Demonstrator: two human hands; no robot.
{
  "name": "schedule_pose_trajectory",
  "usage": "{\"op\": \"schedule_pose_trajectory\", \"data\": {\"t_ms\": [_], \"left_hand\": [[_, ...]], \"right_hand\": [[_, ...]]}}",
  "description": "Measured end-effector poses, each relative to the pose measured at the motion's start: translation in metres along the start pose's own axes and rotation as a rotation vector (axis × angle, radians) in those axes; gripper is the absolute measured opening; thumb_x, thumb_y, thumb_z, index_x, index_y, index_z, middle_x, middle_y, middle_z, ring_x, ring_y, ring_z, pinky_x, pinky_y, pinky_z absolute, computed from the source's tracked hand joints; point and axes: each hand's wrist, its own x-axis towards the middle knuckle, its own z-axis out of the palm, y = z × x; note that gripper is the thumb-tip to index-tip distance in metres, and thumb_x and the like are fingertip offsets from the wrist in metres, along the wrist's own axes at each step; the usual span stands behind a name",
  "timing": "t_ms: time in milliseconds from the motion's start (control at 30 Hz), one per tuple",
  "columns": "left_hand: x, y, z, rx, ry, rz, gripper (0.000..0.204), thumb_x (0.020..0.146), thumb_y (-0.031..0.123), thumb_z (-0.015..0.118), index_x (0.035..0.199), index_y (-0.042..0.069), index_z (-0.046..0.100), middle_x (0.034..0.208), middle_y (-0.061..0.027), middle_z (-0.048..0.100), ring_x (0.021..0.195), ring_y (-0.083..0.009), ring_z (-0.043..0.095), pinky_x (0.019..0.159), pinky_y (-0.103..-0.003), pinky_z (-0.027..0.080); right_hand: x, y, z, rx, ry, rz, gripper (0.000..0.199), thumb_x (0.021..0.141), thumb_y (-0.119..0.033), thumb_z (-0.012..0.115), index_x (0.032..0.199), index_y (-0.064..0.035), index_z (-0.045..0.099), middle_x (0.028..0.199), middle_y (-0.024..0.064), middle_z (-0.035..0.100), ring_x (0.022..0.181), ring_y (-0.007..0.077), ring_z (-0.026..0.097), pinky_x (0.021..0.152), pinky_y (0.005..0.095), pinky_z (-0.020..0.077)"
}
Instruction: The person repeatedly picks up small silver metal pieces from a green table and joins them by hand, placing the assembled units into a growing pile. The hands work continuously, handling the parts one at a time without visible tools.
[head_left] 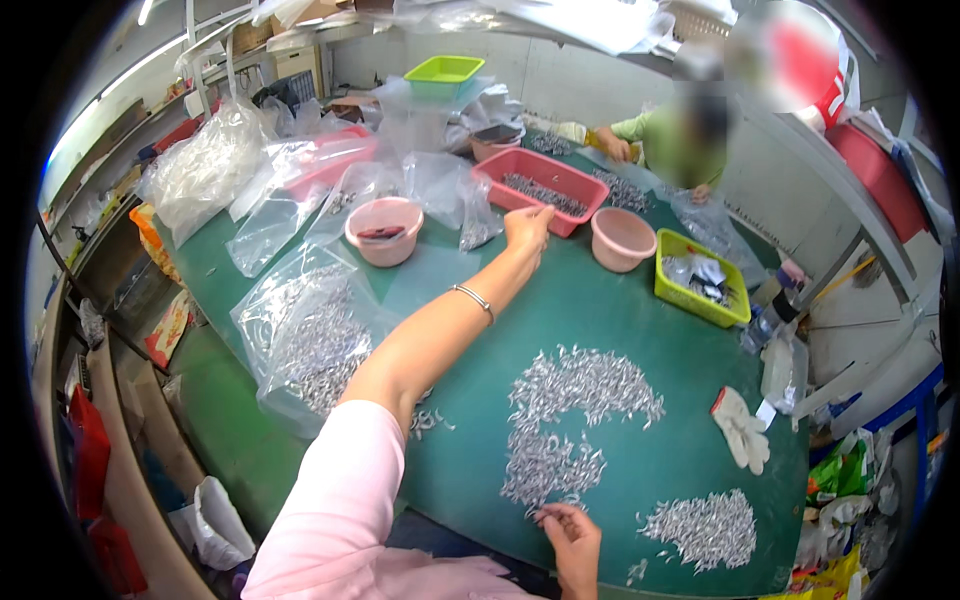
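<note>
My left hand [527, 232], with a bracelet on the wrist, is stretched far forward to the near rim of a pink-red tray [513, 165]. Its fingers are closed, and what they hold, if anything, is hidden. Small silvery metal pieces [545, 193] lie in that tray. Near the front edge of the green table [450, 490], my right hand [573, 543] has its thumb and fingertips together at the lower edge of a pile of small metal pieces [585, 390]. Whether a piece is between them is too small to tell. A separate small pile [705, 530] lies to its right.
A clear bag of metal pieces [315, 335] lies left of my arm. Pink bowls [385, 230] and a yellow-green basket [703, 278] stand farther back. A white glove [740, 430] lies at the right. Across the table, a person in green [690, 150] handles similar pieces.
</note>
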Motion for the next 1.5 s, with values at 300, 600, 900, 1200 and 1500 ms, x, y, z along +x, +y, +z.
{"op": "schedule_pose_trajectory", "data": {"t_ms": [300,600,900,1200,1500], "left_hand": [[-0.108,-0.023,-0.022,-0.353,-0.337,-0.628,0.03,0.095,0.024,0.046,0.114,0.001,0.048,0.066,0.0033,0.037,0.051,-0.0058,0.03,0.039,-0.019,0.022],[-0.215,-0.003,-0.173,-1.068,0.061,-0.762,0.025,0.095,0.011,0.034,0.117,0.0,0.04,0.086,-0.0074,0.045,0.064,-0.011,0.042,0.048,-0.021,0.035],[-0.256,0.0,-0.209,-1.188,0.363,-0.512,0.031,0.09,0.003,0.035,0.116,-0.014,0.041,0.115,-0.0242,0.048,0.101,-0.0317,0.051,0.091,-0.04,0.046],[-0.195,0.017,-0.262,-0.278,0.637,0.091,0.062,0.08,0.004,0.047,0.137,0.001,0.022,0.141,-0.0192,0.022,0.126,-0.032,0.029,0.105,-0.06,0.012],[-0.246,-0.023,-0.244,1.104,0.093,0.45,0.035,0.075,0.003,0.064,0.109,0.003,0.056,0.118,-0.0141,0.05,0.107,-0.0315,0.05,0.092,-0.035,0.039]], "right_hand": [[0.009,-0.005,-0.026,-0.13,0.093,-0.041,0.014,0.082,0.007,0.054,0.096,0.0063,0.058,0.088,0.0095,0.062,0.083,0.0142,0.058,0.077,0.0253,0.0458],[0.002,0.004,-0.018,-0.125,0.083,-0.118,0.009,0.084,0.006,0.051,0.09,0.0058,0.057,0.084,0.0087,0.058,0.076,0.0128,0.053,0.071,0.0235,0.0425],[0.003,0.005,-0.012,-0.147,0.057,-0.117,0.008,0.083,0.009,0.051,0.088,0.0067,0.057,0.084,0.0087,0.056,0.077,0.0131,0.052,0.071,0.0228,0.0411],[-0.003,0.003,-0.005,-0.198,0.032,-0.118,0.008,0.082,0.009,0.051,0.087,0.0064,0.057,0.083,0.0085,0.057,0.077,0.0133,0.053,0.072,0.0228,0.0413],[-0.003,0.004,0.001,-0.291,0.053,-0.164,0.008,0.08,0.007,0.054,0.087,0.0051,0.059,0.082,0.009,0.059,0.076,0.0139,0.055,0.069,0.0237,0.0422]]}}
